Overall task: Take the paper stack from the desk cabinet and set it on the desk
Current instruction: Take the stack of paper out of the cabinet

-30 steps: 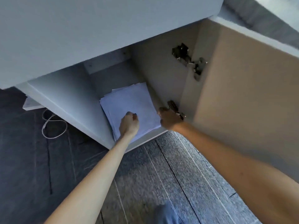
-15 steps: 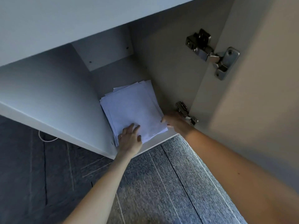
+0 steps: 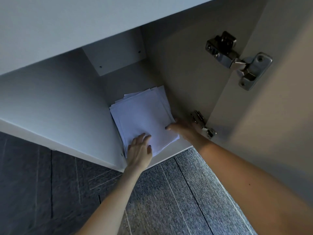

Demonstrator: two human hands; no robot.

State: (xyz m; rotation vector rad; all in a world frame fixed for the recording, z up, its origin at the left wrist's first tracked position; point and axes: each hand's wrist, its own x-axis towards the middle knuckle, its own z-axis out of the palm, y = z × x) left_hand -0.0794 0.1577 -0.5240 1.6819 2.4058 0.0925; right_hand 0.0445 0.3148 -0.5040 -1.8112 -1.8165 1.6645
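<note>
A loose white paper stack [image 3: 144, 116] lies flat on the floor of the open desk cabinet [image 3: 67, 102], its sheets slightly fanned at the back. My left hand [image 3: 139, 150] rests on the stack's near left corner, fingers spread flat on the top sheet. My right hand [image 3: 183, 128] lies against the stack's right edge, thumb on top of the paper; its fingers are hidden at the edge. The underside of the desk [image 3: 84, 28] fills the top of the view.
The cabinet door [image 3: 271, 133] stands open at the right, carried by an upper metal hinge [image 3: 237, 60] and a lower hinge [image 3: 203, 124] just beyond my right wrist. Grey carpet tiles [image 3: 169, 200] cover the floor below the cabinet.
The view has moved in closer to the cabinet. My left hand went from a curled fist on the paper to flat, spread fingers. My right hand slid onto the stack's right edge.
</note>
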